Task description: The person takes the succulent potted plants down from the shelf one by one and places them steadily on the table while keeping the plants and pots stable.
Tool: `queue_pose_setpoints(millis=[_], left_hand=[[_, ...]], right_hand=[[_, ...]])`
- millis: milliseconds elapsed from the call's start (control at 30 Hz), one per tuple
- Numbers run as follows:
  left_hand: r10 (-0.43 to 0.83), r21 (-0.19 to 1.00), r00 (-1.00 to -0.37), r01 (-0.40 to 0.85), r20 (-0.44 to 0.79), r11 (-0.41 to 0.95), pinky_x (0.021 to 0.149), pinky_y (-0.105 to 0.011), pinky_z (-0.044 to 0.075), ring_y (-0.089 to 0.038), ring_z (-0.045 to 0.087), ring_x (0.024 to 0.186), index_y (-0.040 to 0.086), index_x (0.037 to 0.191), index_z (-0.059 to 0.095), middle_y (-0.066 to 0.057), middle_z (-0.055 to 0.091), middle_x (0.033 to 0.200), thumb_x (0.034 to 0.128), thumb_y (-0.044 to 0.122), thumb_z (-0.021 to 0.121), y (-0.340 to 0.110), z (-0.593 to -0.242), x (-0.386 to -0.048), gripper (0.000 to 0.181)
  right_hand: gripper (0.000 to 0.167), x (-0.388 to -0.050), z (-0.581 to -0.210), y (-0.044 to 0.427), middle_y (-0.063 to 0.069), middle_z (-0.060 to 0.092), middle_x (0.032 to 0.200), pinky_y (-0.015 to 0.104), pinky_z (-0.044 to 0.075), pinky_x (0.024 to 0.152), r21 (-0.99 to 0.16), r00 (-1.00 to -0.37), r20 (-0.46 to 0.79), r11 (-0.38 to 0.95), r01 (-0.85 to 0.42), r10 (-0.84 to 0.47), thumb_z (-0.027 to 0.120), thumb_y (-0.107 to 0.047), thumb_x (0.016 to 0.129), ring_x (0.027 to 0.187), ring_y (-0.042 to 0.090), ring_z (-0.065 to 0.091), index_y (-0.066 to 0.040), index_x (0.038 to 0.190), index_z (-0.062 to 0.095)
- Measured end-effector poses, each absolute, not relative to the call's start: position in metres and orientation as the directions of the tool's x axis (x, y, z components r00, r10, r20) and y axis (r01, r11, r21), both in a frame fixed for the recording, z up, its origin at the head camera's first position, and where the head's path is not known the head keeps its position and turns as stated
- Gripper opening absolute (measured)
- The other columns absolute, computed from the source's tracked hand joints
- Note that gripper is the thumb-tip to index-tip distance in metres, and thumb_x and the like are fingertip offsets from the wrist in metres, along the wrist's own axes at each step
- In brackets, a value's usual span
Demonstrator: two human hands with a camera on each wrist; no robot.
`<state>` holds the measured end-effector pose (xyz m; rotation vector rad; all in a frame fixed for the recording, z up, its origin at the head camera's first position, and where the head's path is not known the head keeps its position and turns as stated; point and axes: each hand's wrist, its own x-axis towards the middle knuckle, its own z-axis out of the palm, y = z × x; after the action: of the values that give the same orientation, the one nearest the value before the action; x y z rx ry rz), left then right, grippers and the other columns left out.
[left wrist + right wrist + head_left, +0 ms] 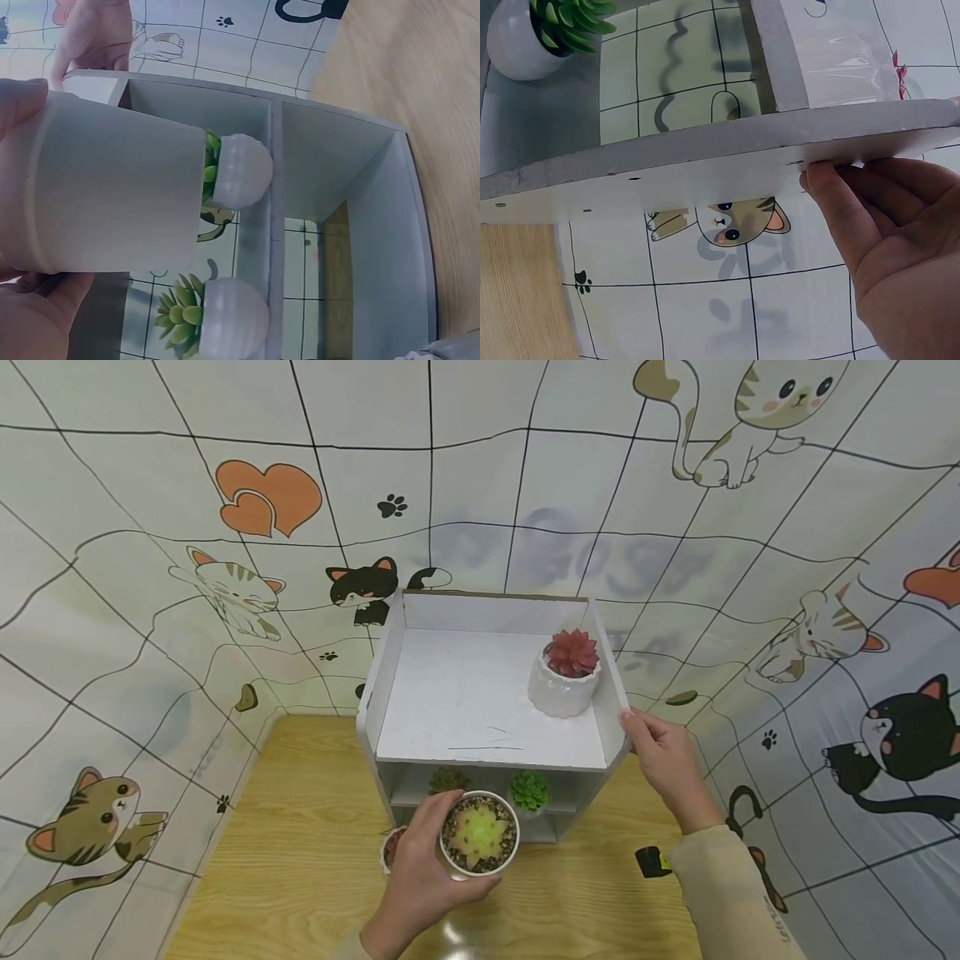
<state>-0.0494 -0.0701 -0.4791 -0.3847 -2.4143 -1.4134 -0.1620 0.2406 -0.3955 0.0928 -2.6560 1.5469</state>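
Pale cloth [480,485] printed with cats, hearts and dark crossing lines hangs behind the fingers and to both sides of them, and below them lies a wood-grain table [300,827]. On the table, between the two hands and beyond the left one, stands a white shelf [465,693] with an open front.

The left hand [427,868] holds a white pot [120,187]: its fingers and thumb curve round the wall close to the rim, spread as wide as the pot. Inside that grasp, a yellow-green plant [480,835] sits in gravel. The pot is upright, off the table, before the shelf's open front.

The right hand [667,760] grips the edge of the shelf's right side panel, thumb and bent fingers drawn close together at the board.

Just left of the right fingertips, on the shelf's top, a red plant [572,653] stands in a glossy white planter [562,693]. Beyond the left fingers, in the compartment below, are a bright green plant [529,791] and a darker plant [447,780]. A small tub [388,852] shows left of the left fingers, partly hidden by them. Near the right sleeve [727,893], below the right fingers, lies a black object [651,862].
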Motion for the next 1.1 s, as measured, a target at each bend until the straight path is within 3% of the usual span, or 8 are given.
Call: queue_pose_setpoints(millis=[400,633,967,1100], left_hand=[[0.059,0.785,-0.919,0.364,0.389,0.501,0.092,-0.042,0.059,-0.017,0.061,0.116,0.013,0.144,0.056,-0.001,0.057,0.138,0.0555,0.036,0.103,-0.072,-0.492,-0.048,0.102],[0.044,0.799,-0.930,0.337,0.365,0.499,0.090,-0.042,0.060,-0.018,0.062,0.114,0.010,0.144,0.057,-0.002,0.058,0.136,0.0534,0.031,0.103,-0.073,-0.497,-0.048,0.104],[0.034,0.810,-0.944,0.299,0.327,0.505,0.091,-0.043,0.059,-0.016,0.062,0.113,0.013,0.143,0.057,-0.001,0.059,0.134,0.0534,0.034,0.102,-0.073,-0.506,-0.047,0.103],[0.030,0.805,-0.945,0.293,0.325,0.515,0.091,-0.043,0.059,-0.017,0.062,0.112,0.008,0.142,0.058,-0.003,0.060,0.133,0.0524,0.032,0.102,-0.073,-0.509,-0.047,0.102]], right_hand=[[0.057,-0.163,-0.396,0.240,0.027,0.054,0.147,0.051,0.048,0.104,-0.866,-0.997,0.077,0.494,-0.076,-0.019,0.045,-0.038,0.111,0.132,0.043,0.056,0.004,0.149,0.050],[0.057,-0.162,-0.395,0.240,0.027,0.054,0.147,0.052,0.048,0.104,-0.862,-0.997,0.075,0.502,-0.073,-0.015,0.044,-0.039,0.112,0.132,0.043,0.056,0.004,0.149,0.050],[0.058,-0.161,-0.394,0.240,0.027,0.053,0.148,0.051,0.047,0.105,-0.860,-0.997,0.074,0.505,-0.072,-0.016,0.044,-0.039,0.112,0.133,0.044,0.055,0.005,0.149,0.049],[0.058,-0.161,-0.394,0.240,0.027,0.054,0.147,0.051,0.047,0.105,-0.862,-0.997,0.076,0.501,-0.074,-0.017,0.044,-0.038,0.112,0.133,0.043,0.056,0.006,0.149,0.050]])
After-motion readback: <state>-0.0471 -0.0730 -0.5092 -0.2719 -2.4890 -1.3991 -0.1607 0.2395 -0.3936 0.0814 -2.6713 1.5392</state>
